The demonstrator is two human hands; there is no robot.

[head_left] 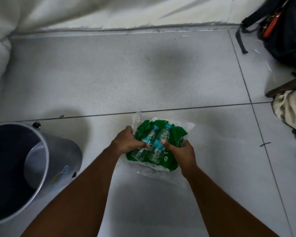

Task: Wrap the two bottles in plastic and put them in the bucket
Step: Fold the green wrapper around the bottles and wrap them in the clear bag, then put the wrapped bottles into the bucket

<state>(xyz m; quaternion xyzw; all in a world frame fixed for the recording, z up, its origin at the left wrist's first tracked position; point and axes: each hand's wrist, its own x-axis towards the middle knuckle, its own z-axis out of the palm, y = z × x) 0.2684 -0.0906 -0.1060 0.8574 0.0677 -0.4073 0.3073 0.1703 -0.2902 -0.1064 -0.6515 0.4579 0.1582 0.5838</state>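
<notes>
While both arms reach out over the grey tiled floor (109, 74), I note my left hand (126, 141) and right hand (179, 149) clenched on the green-and-clear plastic (175, 134), thumbs pressing two clear bottles (156, 144) with teal caps and labels, lying side by side, caps far. Grey bucket (61, 151) stands near left, well apart. Dark backpack (284, 31) far right.

Under my left hand (126, 141) I can read only the white letters "sleri" on the teal label of the left bottle (146, 142), while the print on the right bottle (159, 146) and the sticker on the bucket (61, 175) are too blurred to read.
</notes>
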